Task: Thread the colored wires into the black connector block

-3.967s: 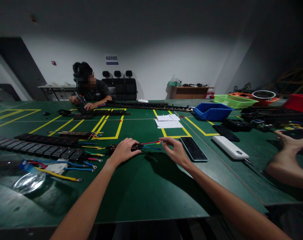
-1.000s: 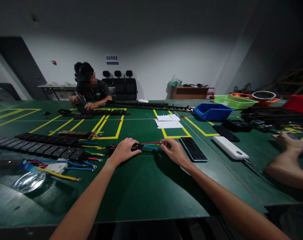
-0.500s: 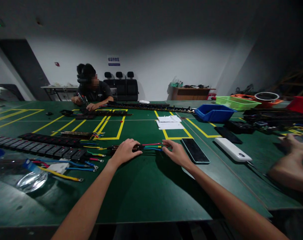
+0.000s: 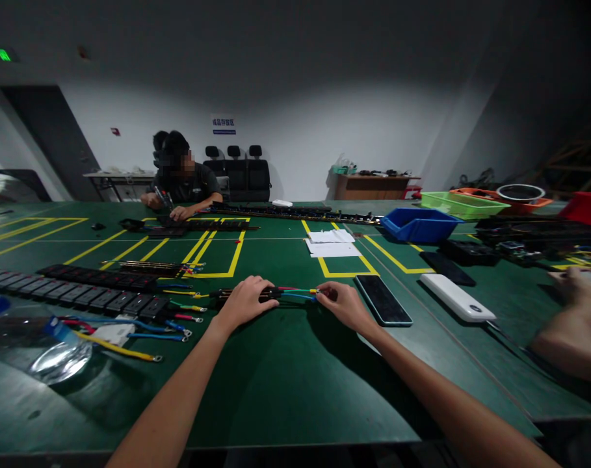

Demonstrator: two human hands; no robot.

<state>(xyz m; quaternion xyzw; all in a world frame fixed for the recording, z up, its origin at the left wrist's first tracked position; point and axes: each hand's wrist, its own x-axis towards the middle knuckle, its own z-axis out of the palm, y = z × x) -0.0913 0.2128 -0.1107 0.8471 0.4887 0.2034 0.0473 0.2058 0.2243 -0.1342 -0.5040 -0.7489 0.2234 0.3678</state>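
My left hand (image 4: 246,302) is closed over a dark strip with metal rods (image 4: 222,294), its thumb along the near side. Red, green and blue wires (image 4: 298,296) run out of the strip to the right, past the thumb. At their far end my right hand (image 4: 341,302) pinches, thumb and fingertips together on the wire ends; exactly which wires it grips is partly hidden. A dark-screened phone (image 4: 383,300) lies just right of this hand. To the left lie black segmented strips (image 4: 95,296) with lugged wires (image 4: 178,335) of several colours.
A clear bottle (image 4: 26,335) lies at the near left. Behind are papers (image 4: 330,244) and a blue bin (image 4: 419,225); a white power bank (image 4: 456,298) with a cable sits to the right. Another person's arm (image 4: 575,331) reaches in there. A co-worker (image 4: 183,172) sits across the table.
My right hand's fingers have come together on the wire ends, and the red wire now lies lower, nearer the green one. The left hand stays over the strip. The view has tilted slightly.
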